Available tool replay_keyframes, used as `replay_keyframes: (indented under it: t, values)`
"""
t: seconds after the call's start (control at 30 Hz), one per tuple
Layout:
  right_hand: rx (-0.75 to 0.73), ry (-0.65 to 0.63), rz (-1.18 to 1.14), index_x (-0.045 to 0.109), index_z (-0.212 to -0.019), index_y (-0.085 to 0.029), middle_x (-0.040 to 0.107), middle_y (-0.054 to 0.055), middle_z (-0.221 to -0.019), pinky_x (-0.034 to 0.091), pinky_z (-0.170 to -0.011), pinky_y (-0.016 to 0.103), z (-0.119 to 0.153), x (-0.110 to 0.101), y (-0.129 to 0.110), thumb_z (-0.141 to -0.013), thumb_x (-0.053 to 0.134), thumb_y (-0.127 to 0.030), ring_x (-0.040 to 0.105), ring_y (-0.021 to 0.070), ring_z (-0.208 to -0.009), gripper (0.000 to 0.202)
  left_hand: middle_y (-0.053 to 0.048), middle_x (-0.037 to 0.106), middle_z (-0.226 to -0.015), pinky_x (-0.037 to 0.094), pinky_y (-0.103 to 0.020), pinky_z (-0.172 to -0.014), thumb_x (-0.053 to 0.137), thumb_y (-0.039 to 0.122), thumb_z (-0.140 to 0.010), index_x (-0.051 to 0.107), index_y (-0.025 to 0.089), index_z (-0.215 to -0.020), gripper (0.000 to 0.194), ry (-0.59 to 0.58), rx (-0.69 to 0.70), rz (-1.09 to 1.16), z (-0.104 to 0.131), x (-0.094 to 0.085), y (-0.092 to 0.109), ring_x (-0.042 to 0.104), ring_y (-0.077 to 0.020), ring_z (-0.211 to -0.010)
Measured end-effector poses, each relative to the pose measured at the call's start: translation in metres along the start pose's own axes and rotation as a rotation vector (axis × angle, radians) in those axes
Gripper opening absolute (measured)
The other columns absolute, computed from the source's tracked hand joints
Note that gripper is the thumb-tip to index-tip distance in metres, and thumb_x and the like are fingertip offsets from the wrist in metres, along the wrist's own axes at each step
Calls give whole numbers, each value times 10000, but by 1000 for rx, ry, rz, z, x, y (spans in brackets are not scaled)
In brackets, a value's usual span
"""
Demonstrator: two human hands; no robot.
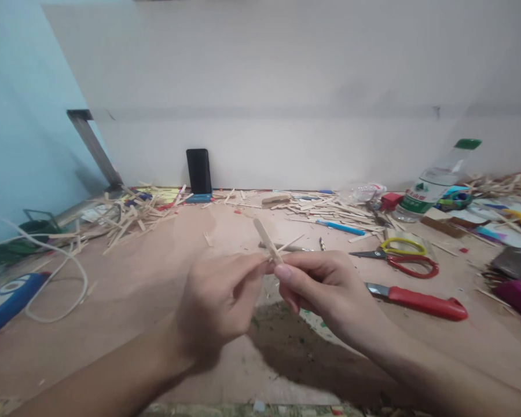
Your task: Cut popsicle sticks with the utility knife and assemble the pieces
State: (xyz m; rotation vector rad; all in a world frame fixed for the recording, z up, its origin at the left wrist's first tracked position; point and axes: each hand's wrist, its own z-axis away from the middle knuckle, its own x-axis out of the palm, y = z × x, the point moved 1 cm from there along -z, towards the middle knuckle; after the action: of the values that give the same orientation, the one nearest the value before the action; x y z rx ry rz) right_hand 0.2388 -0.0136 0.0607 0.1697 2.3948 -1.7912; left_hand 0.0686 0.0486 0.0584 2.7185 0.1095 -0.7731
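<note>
Near the middle of the view, my right hand (325,284) pinches a flat wooden stick (267,238) between thumb and fingers, its rounded end pointing up and left. A thinner wooden sliver (292,242) slants up to the right beside it. My left hand (223,295) is closed, its fingertips meeting the right fingers at the base of the stick; what it grips is hidden and slightly blurred. Both hands are raised above the table (134,313).
Loose wooden sticks (325,209) lie along the back. Scissors (399,255), a red-handled knife (425,301), a blue pen (341,227) and a bottle (429,188) are at the right. A black phone (198,171) leans on the wall; a white cable (84,278) loops at left.
</note>
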Motion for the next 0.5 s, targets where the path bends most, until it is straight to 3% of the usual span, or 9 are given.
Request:
replay_keyframes:
  t: [0.2, 0.33, 0.5]
  values:
    - [76, -71, -181, 649, -647, -175, 503, -32, -518, 199, -434, 261, 3, -5, 6, -974, 651, -562, 290, 77, -450, 507, -1, 705, -680, 505, -245, -616, 565, 101, -1002, 675, 169, -830, 214, -15, 28, 2, -1, -1, 2, 728, -141, -680]
    - [122, -47, -298, 738, -786, -161, 526, -38, -507, 239, -426, 244, 3, -1, 10, -955, 663, -483, 345, 78, -424, 372, -25, 729, -720, 504, -261, -639, 564, 80, -996, 699, 144, -852, 207, -20, 50, -31, 0, -1, 2, 722, -141, -684]
    - [138, 29, -264, 658, -655, -173, 504, -33, -478, 247, -398, 239, 0, 2, 7, -925, 630, -418, 391, 87, -421, 366, -52, 732, -722, 462, -315, -604, 570, 54, -969, 729, 102, -891, 183, -60, 145, -121, 2, 0, 1, 657, -153, -616]
